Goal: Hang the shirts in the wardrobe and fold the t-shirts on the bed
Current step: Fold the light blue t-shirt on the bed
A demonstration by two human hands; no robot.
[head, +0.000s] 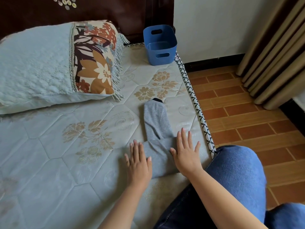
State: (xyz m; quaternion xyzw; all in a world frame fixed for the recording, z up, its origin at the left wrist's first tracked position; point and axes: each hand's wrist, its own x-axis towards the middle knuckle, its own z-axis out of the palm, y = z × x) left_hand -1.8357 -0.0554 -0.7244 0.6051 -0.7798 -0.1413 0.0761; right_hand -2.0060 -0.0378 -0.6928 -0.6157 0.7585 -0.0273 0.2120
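Grey t-shirt (156,119) sits near the right edge of the bed (57,162), within easy reach. Left hand (138,161) and right hand (186,154) lie flat, fingers spread, pressing either end of the folded section, probably to set the crease. Nothing gripped.

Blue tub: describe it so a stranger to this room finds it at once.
Follow the right edge of the pale blue quilted mattress to its far corner by the white wall. There stands a blue rectangular plastic tub with slot handles. Unlike the floral pillow to its left, it is rigid and plain.
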